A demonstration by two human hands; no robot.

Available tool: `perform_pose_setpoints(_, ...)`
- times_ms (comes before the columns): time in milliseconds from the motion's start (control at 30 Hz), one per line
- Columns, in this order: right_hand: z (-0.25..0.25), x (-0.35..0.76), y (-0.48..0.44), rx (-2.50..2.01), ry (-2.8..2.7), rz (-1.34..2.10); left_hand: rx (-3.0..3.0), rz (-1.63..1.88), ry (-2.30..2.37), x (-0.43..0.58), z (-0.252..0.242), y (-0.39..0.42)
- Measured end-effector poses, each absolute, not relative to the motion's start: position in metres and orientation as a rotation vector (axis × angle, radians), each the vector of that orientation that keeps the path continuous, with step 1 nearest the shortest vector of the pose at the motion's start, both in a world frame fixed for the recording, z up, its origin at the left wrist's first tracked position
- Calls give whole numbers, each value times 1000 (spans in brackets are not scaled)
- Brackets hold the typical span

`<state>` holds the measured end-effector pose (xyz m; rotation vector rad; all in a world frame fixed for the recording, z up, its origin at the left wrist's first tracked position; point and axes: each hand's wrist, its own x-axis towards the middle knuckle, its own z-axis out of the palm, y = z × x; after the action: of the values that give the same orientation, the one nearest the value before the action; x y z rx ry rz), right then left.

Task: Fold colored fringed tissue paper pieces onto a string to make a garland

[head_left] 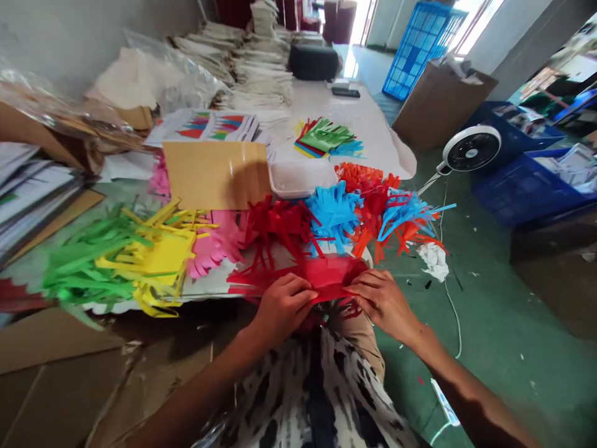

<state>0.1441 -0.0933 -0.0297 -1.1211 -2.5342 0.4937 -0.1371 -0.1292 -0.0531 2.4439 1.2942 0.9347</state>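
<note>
A red fringed paper sheet [331,274] is stretched between my two hands at the table's near edge, its cut strips hanging to the left and below. My left hand [288,305] pinches its lower left part. With thumb and fingers pressed together, my right hand [380,298] grips its right end. Just beyond lie a dark red fringed bunch [280,224] and a light blue one [333,214]. Pink [219,242], yellow [163,255] and green fringed paper [88,258] spread to the left. Orange fringed paper [366,174] lies at the right.
A brown cardboard piece [209,174] and a white plastic tray [301,177] sit behind the bunches. Farther back are flat coloured fringes [329,138], a phone [346,92] and stacked pale bundles [261,68]. A fan [472,149] and blue crates [536,186] stand at right.
</note>
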Motion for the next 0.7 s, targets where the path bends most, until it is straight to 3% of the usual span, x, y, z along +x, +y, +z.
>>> perform_pose_setpoints(267,-18,137,-85,-1233,-2447,716,2235,766,1419,-134,-40,-122)
perform_pose_setpoints(700,-20,126,-79,-1414,-2509,606,2225,500,1600,-132,-31,-120)
